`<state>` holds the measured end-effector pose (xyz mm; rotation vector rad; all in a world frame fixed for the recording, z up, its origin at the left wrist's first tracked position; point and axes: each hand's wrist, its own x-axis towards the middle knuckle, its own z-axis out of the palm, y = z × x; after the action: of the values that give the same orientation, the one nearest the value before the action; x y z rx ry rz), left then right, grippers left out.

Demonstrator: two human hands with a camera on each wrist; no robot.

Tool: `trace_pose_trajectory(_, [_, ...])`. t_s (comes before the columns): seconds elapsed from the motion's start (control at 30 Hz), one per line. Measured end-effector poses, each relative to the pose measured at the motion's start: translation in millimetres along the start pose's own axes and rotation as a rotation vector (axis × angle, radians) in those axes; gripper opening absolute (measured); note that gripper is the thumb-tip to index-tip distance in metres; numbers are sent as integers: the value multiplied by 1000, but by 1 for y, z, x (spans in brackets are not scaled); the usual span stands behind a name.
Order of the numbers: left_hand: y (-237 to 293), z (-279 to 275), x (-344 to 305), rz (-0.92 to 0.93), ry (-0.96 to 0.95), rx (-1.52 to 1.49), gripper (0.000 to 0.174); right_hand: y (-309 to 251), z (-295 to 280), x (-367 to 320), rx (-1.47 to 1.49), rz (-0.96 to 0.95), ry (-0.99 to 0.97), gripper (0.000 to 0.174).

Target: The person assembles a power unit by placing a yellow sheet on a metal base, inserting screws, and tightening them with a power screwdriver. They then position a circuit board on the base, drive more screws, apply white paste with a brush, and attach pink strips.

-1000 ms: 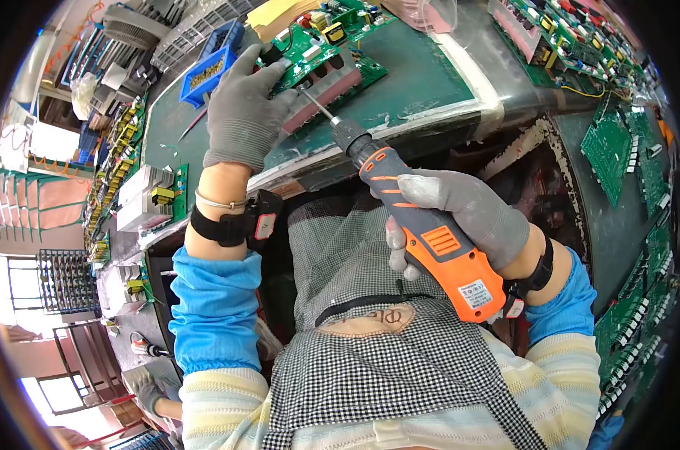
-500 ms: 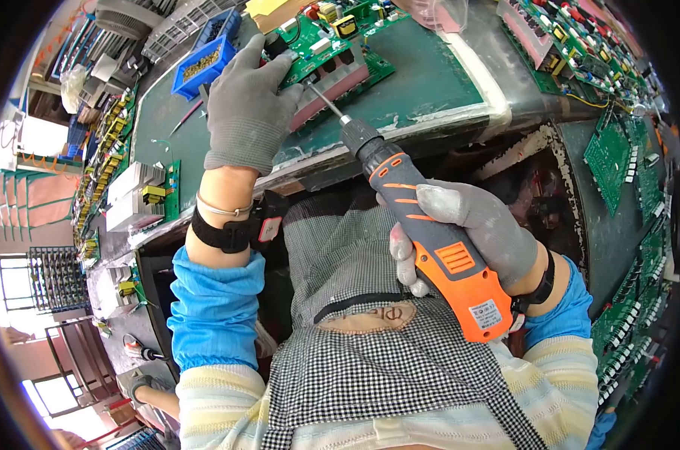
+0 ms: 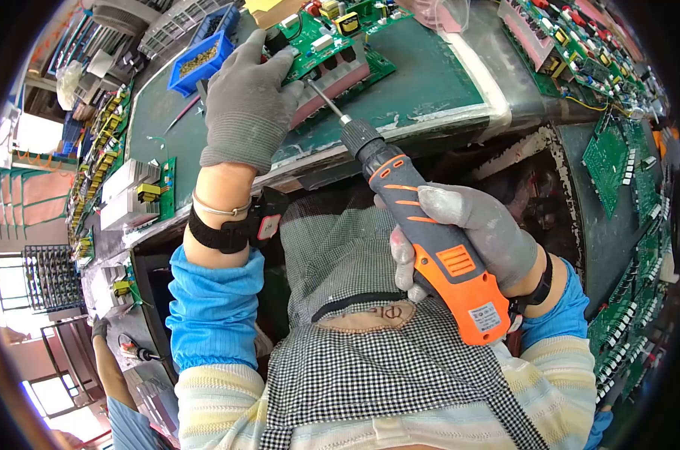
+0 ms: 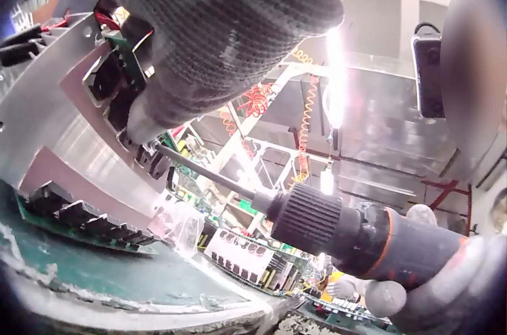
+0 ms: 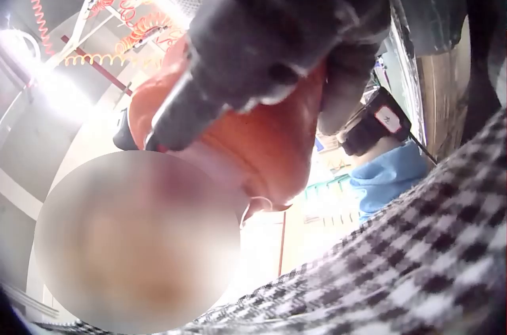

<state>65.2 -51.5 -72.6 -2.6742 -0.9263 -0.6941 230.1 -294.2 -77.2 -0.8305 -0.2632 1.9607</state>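
- Left grip: gloved fingers loosely spread, resting on the left end of the circuit board, thumb at its near edge.
- Right grip: closed around the power screwdriver, thumb laid across the handle.
- The left forearm reaches forward, back of the hand up; the right comes in from the near right, its tool's bit slanting to the board's near edge.
- The board sits on the worktop, right of a blue bin.
- The left wrist view shows a metal plate side-on beneath the thumb.
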Motion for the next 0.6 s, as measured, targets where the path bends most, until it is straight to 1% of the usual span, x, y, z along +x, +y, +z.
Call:
trace_pose_trajectory(0.1, [-1,0,-1,9,14,4,41,-1,1,-1,-17,-25,13,53])
trace_pose_trajectory(0.2, [0,-2,0,19,24,24,41,-3,3,-2,97,2,39,57])
trace_pose_trajectory(0.4, [-1,-2,1,11,18,-28,41,-10,8,-1,83,-7,49,60])
trace_pose_trajectory(0.5, [-1,0,-1,11,23,-32,41,-11,5,3,82,-12,-6,58])
trace_pose_trajectory(0.6, [1,-3,-1,5,14,4,42,-9,3,3,170,14,-23,57])
